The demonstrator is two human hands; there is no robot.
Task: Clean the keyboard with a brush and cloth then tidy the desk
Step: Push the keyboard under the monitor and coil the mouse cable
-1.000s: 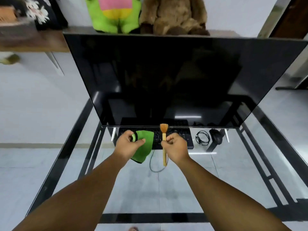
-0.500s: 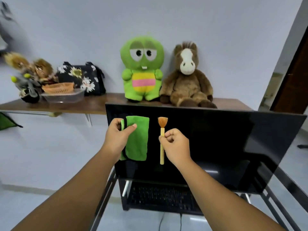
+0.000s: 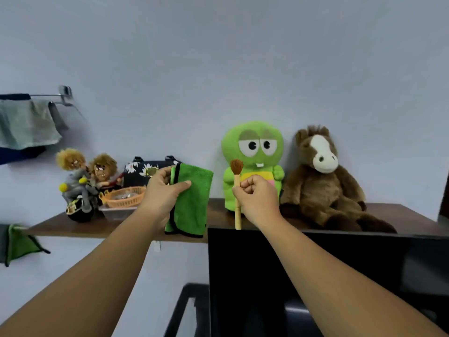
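My left hand (image 3: 162,190) pinches the green cloth (image 3: 192,203), my right hand (image 3: 257,195) grips the brush (image 3: 237,188) upright. Keyboard's out of sight; the monitor (image 3: 315,276) is cut off bottom right.

Left hand (image 3: 162,193) hides cloth (image 3: 192,203) left edge; right hand (image 3: 257,198) covers brush (image 3: 237,181) mid-handle. Monitor (image 3: 315,276) below hands cut off at bottom and right edges.

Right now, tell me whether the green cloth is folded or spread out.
Folded. The green cloth hangs doubled from the left hand, its black-trimmed edges layered at the top and bottom left.
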